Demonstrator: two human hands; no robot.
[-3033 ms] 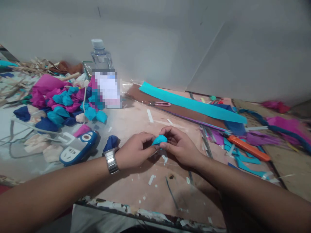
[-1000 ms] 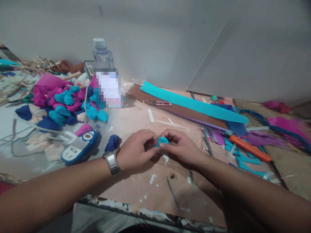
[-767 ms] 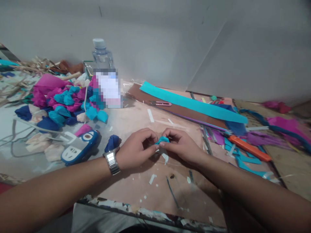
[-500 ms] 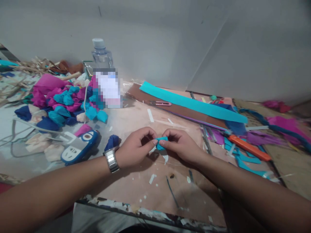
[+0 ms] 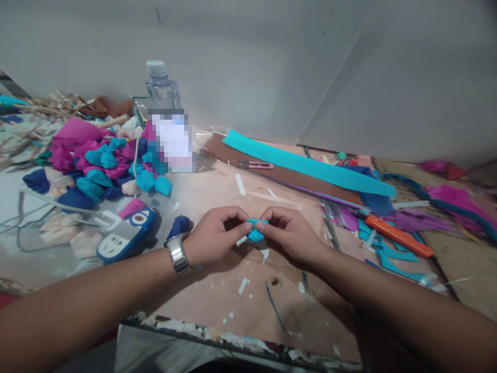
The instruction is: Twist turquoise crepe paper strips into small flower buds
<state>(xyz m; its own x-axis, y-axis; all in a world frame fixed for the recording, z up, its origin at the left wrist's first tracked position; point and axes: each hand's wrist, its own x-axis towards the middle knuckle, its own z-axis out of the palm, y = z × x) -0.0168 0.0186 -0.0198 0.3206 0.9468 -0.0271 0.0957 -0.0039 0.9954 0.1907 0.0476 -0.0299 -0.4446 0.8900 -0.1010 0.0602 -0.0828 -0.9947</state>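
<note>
Between my two hands is a small piece of turquoise crepe paper (image 5: 256, 234), bunched and folded, above the middle of the table. My left hand (image 5: 217, 234), below a metal wristwatch (image 5: 178, 254), pinches its left side between thumb and forefinger. On its right side my right hand (image 5: 290, 234) pinches it the same way, thumb toward me. The fingertips behind the paper are partly hidden. A dark blue paper ball (image 5: 180, 227) lies just beyond my left wrist. White paper scraps (image 5: 243, 286) dot the table around my hands.
A heap of crumpled paper pieces (image 5: 95, 150) and a blue-and-white power strip (image 5: 128, 235) with its cord lie left. Behind stand a bottle (image 5: 163, 90) and a blurred-out phone (image 5: 173, 142). Turquoise (image 5: 306, 163) and brown strips, pink thread snips (image 5: 256, 165) and an orange cutter (image 5: 399, 237) lie right.
The turquoise paper has turned between my fingertips and shows a wider, rounder face below the thumbs. My hands have barely moved otherwise.
</note>
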